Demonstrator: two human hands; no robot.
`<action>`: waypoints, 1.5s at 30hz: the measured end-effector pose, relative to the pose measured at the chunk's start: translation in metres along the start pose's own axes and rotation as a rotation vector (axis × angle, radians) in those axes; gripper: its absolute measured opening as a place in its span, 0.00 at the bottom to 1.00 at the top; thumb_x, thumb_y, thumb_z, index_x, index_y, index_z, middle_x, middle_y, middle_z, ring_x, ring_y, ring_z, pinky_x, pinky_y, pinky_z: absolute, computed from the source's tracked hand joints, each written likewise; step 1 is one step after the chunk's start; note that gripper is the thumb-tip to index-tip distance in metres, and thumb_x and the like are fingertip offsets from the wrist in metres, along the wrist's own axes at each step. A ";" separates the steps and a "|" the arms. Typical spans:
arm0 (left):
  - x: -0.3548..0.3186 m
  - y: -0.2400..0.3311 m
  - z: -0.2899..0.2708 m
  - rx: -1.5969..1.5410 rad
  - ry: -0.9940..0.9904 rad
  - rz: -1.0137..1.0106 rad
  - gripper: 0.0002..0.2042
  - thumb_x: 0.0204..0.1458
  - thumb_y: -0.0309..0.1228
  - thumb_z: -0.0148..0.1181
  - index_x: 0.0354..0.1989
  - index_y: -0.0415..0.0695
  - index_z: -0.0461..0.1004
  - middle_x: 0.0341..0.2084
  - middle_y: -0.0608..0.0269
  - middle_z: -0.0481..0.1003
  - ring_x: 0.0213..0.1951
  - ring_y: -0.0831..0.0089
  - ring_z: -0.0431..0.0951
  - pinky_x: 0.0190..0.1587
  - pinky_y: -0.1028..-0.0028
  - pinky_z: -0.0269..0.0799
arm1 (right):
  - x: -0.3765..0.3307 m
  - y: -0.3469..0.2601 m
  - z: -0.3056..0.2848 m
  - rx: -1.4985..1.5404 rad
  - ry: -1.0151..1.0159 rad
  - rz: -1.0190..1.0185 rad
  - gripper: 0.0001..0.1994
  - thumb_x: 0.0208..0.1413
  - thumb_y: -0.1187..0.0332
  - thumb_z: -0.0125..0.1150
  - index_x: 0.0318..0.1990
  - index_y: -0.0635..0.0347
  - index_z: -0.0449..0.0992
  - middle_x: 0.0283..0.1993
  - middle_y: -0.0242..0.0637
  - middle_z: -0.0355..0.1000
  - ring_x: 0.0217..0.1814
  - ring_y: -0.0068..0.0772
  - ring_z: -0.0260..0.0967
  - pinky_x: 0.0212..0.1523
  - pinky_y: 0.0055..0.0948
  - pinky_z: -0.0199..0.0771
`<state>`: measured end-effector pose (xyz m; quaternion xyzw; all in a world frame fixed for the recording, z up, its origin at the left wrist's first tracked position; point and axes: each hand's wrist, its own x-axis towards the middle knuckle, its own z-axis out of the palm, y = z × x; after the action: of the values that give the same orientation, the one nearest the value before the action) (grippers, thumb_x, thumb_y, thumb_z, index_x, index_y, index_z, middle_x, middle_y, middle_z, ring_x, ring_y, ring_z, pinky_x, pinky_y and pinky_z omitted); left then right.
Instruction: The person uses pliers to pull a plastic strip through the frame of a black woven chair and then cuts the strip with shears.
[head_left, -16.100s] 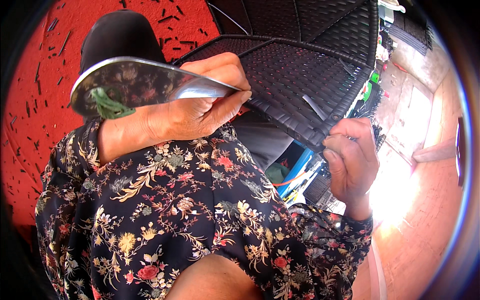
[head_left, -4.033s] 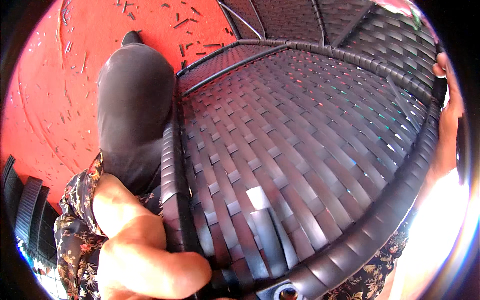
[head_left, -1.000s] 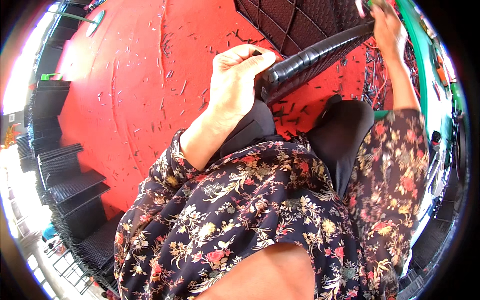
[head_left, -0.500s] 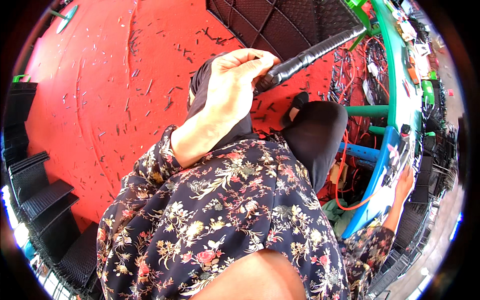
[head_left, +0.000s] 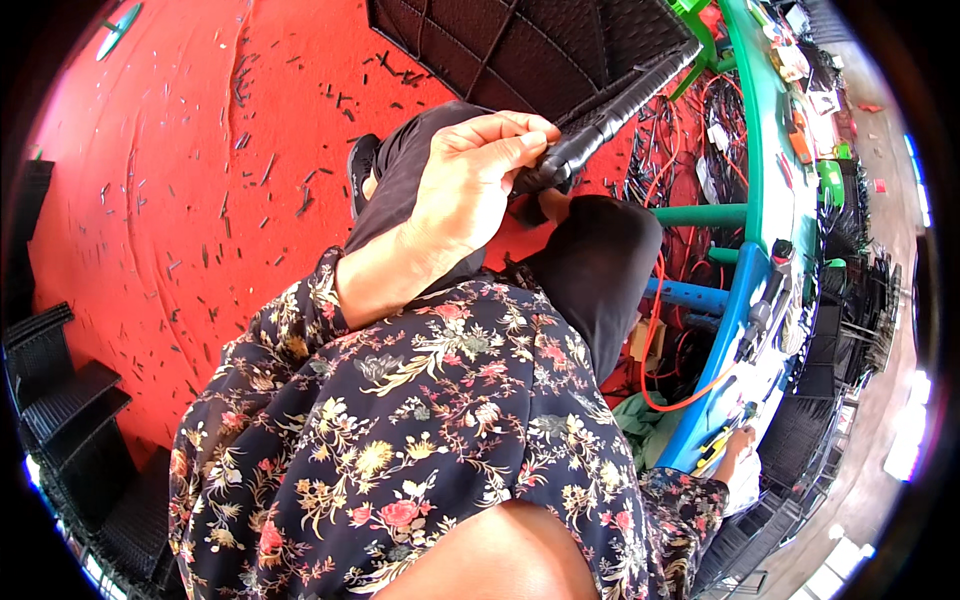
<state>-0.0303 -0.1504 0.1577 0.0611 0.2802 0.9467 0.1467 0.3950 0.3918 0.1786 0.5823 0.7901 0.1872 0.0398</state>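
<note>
Dark woven wicker furniture frame [head_left: 560, 50] with a black rattan-wrapped tubular rail [head_left: 610, 110], rail slanting from upper right down to its gripped lower end, woven panel above it over the red floor

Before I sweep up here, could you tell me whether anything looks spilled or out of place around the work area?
Yes: short dark offcuts are scattered all over the red floor, and orange cable lies tangled under the green workbench. The woven wicker piece itself looks intact.
</note>
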 end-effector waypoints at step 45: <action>-0.018 -0.027 0.063 -0.142 -0.343 -0.185 0.05 0.49 0.22 0.53 0.26 0.35 0.74 0.31 0.64 0.68 0.35 0.77 0.69 0.41 0.79 0.63 | -0.225 -0.388 -0.348 0.830 -0.788 -1.151 0.11 0.42 0.84 0.53 0.37 0.68 0.69 0.26 0.27 0.67 0.24 0.06 0.58 0.24 0.08 0.58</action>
<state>0.0060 -0.1019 0.1951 0.1851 0.1881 0.9223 0.2823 0.0181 -0.0034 0.3332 0.0753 0.8988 -0.3898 0.1858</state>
